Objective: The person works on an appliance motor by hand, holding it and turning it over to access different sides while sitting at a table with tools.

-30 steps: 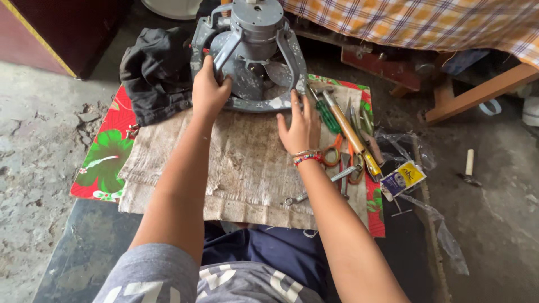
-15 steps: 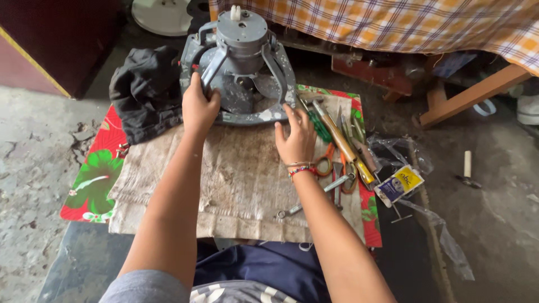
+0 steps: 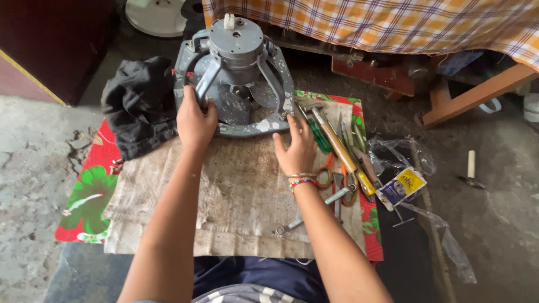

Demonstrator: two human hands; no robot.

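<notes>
Hands bracket the grey fan motor [image 3: 236, 78], which stands at the mat's [image 3: 84, 196] far edge on worn cloth [image 3: 236, 196]. Left hand [image 3: 195, 120] is curled around the frame's left rim; right hand [image 3: 296, 147] lies open, fingertips [image 3: 292, 120] touching the near-right rim. Best to grip both sides evenly and keep the base flat, clear of the tools [image 3: 342, 151] just right.
</notes>
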